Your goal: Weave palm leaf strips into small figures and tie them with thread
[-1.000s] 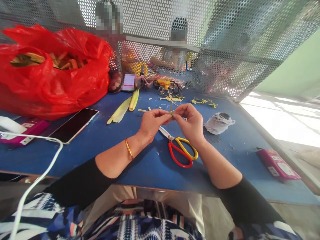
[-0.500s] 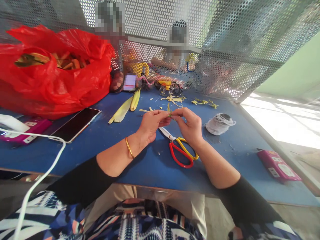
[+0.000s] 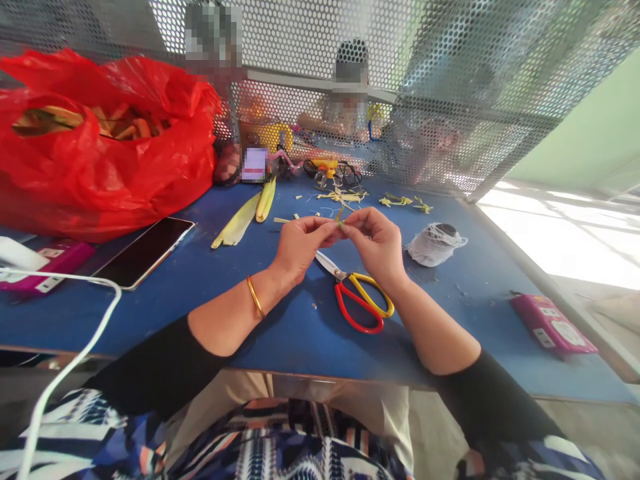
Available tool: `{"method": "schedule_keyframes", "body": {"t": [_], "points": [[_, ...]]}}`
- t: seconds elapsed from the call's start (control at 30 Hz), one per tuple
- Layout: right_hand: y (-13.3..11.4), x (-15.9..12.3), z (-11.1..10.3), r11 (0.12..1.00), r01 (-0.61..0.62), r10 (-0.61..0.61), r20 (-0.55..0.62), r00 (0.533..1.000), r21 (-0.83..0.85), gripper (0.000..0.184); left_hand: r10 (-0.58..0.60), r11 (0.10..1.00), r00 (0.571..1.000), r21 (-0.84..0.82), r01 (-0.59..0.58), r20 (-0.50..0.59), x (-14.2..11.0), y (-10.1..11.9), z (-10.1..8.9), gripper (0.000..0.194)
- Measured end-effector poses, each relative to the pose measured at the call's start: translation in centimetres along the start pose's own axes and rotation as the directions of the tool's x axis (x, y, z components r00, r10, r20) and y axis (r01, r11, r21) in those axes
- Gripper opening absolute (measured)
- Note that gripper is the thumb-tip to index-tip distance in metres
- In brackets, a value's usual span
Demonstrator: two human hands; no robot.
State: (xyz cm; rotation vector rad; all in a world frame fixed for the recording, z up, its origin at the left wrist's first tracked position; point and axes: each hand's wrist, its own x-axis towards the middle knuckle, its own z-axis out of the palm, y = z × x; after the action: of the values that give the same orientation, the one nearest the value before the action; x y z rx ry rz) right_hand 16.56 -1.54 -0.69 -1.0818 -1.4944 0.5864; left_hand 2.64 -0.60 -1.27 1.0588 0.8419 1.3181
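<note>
A small green strip of husk [image 3: 341, 217] is pinched between my two hands above the middle of the blue table. My left hand [image 3: 303, 243], with a gold bangle at the wrist, closes thumb and fingers on its left side. My right hand [image 3: 376, 241] pinches the same piece from the right, fingertips touching the left ones. Scissors [image 3: 356, 293] with one red and one yellow handle lie just below the hands, blades partly under them. Beyond the fingers lie pale husk scraps [image 3: 345, 197]. Farther left are yellow-green husk leaves [image 3: 240, 223].
A bulging red plastic bag [image 3: 130, 173] stands at the back left, near a phone [image 3: 145, 253] and a purple box [image 3: 55, 267] with a white cable. A white-wrapped spool [image 3: 435, 247] and another purple box [image 3: 553, 323] sit right. Perforated metal screen [image 3: 300, 53] borders the back; people are behind it.
My right fingers have come closer around the green strip and the thumbs now meet at it. The whole view has shifted slightly; the scissors and other objects stay in place.
</note>
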Motion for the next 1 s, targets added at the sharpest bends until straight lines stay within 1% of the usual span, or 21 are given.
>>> {"method": "schedule_keyframes", "body": {"t": [0.13, 0.27, 0.33, 0.4, 0.47, 0.53, 0.6, 0.73, 0.87, 0.93, 1.0], "points": [[0.2, 0.1, 0.1, 0.996, -0.06, 0.058, 0.038, 0.998, 0.065, 0.017, 0.065, 0.988, 0.998, 0.143, -0.064, 0.001, 0.4, 0.0, -0.3, 0.013], [0.2, 0.3, -0.2, 0.993, -0.094, 0.085, 0.113, 0.99, 0.075, 0.01, 0.14, 0.944, 0.989, 0.296, -0.147, 0.045, 0.6, 0.2, -0.6, 0.008], [0.2, 0.4, -0.2, 0.994, -0.096, 0.089, 0.115, 0.989, 0.059, 0.01, 0.124, 0.945, 0.991, 0.3, -0.13, 0.038, 0.5, 0.4, -0.6, 0.007], [0.3, 0.4, -0.1, 0.993, -0.106, 0.101, 0.096, 0.99, 0.052, 0.01, 0.047, 0.974, 0.999, 0.222, -0.05, 0.017, 0.3, 0.5, -0.4, 0.01], [0.4, 0.2, 0.1, 0.991, -0.116, 0.113, 0.061, 0.992, 0.06, 0.009, -0.059, 0.993, 0.998, 0.102, 0.059, -0.001, 0.2, 0.5, -0.2, 0.015], [0.5, -0.1, 0.5, 0.993, -0.107, 0.107, 0.002, 0.994, 0.057, 0.009, -0.155, 0.988, 0.988, -0.007, 0.155, -0.013, 0.0, 0.3, 0.0, 0.019], [0.6, -0.4, 0.9, 0.996, -0.081, 0.082, -0.058, 0.995, 0.028, 0.009, -0.23, 0.969, 0.973, -0.096, 0.226, -0.029, -0.1, 0.0, 0.2, 0.018], [0.8, -0.9, 1.6, 0.998, -0.067, 0.068, -0.111, 0.991, 0.007, 0.01, -0.307, 0.934, 0.95, -0.213, 0.288, -0.059, -0.3, -0.3, 0.6, 0.01], [0.9, -1.2, 1.9, 0.998, -0.051, 0.047, -0.148, 0.988, -0.021, 0.008, -0.36, 0.902, 0.93, -0.279, 0.329, -0.068, -0.6, -0.2, 0.8, 0.008], [1.0, -1.4, 2.0, 0.996, -0.02, 0.006, -0.153, 0.988, -0.086, 0.008, -0.396, 0.882, 0.916, -0.306, 0.359, -0.068, -0.7, -0.2, 0.7, 0.01], [1.0, -1.6, 2.0, 0.98, 0.026, -0.054, -0.136, 0.989, -0.196, 0.01, -0.441, 0.854, 0.896, -0.334, 0.4, -0.054, -0.6, -0.3, 0.7, 0.012]]}}
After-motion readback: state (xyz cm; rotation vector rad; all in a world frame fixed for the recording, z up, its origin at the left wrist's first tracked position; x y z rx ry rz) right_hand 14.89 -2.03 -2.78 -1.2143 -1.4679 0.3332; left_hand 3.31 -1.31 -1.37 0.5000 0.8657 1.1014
